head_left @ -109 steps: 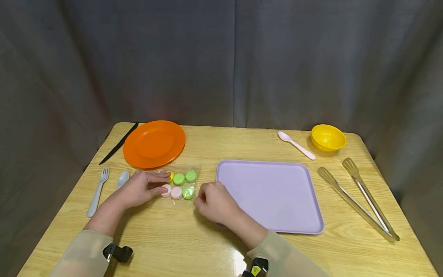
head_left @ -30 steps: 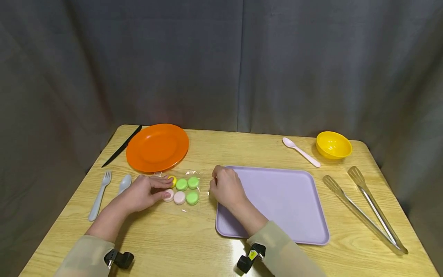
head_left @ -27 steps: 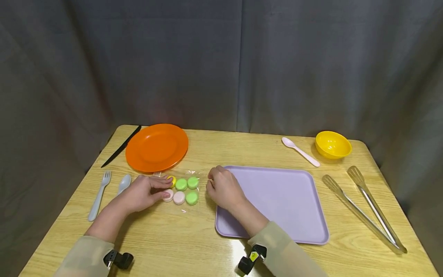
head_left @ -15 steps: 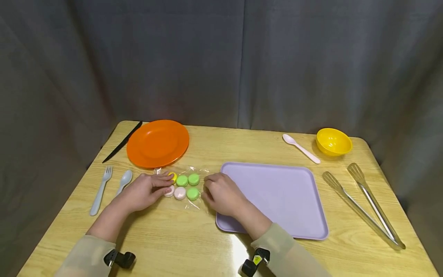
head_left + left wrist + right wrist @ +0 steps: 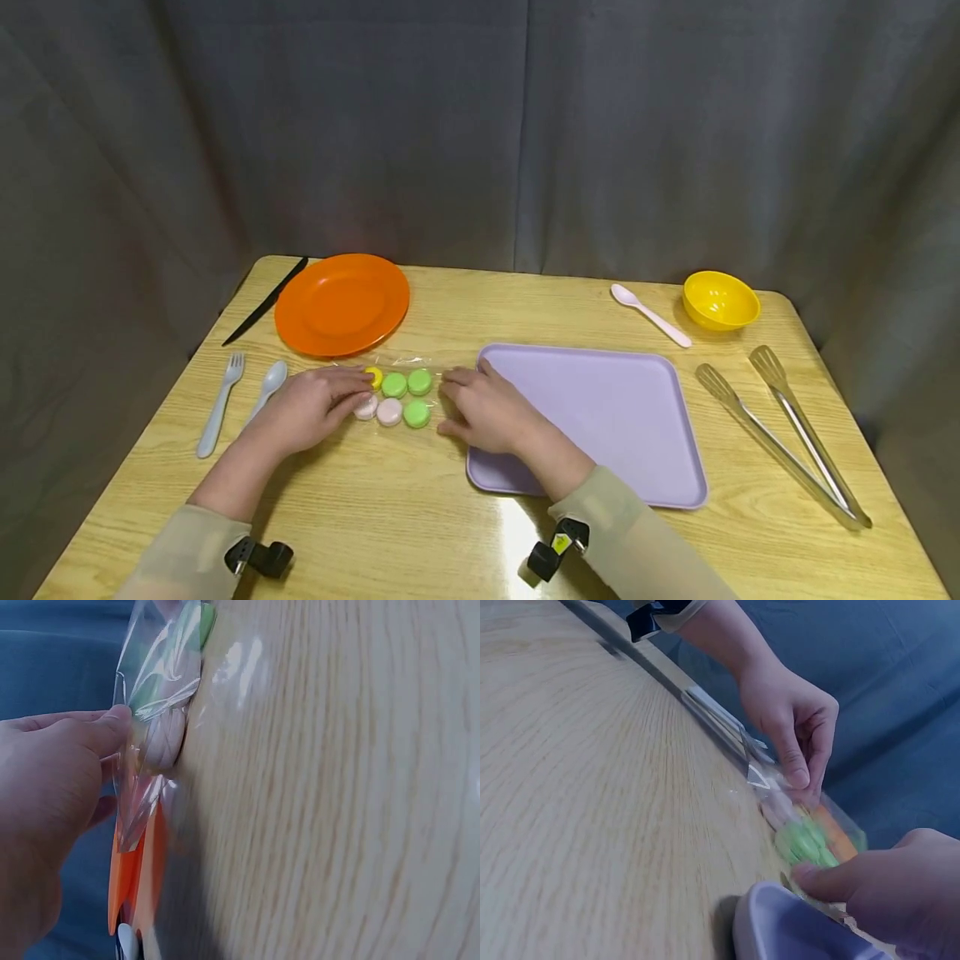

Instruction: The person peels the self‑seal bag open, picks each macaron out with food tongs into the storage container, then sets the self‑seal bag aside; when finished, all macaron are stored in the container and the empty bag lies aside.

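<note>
Between the orange plate [image 5: 342, 303] and the near table [image 5: 390, 508] edge, a clear plastic bag [image 5: 401, 392] of round candies lies flat on the wood, just left of the lilac tray [image 5: 600, 417]. Six pieces show through the film: one yellow, three green, two pale pink, in two rows.

Left hand [image 5: 311, 408]: fingers curled onto the bag's end farthest from the tray, thumb and fingertips closed on the film and the outermost pieces. The left wrist view shows the thumb [image 5: 112, 724] pressed against the plastic. Judged purpose: to anchor that end so the bag cannot slide.

Right hand [image 5: 487, 408]: resting at the bag's tray-side end, partly over the tray's corner, fingers lightly bent and spread, tips on or at the film. The right wrist view shows its thumb [image 5: 832, 879] beside the green pieces; a true pinch cannot be confirmed. Judged purpose: working the bag's mouth against the anchored end.

Left of the tray, beyond the bag: grey fork [image 5: 219, 404], grey spoon [image 5: 267, 383], black knife [image 5: 264, 302]. Behind the tray: pink spoon [image 5: 649, 315], yellow bowl [image 5: 720, 300]. Right of the tray: metal tongs [image 5: 783, 433].
</note>
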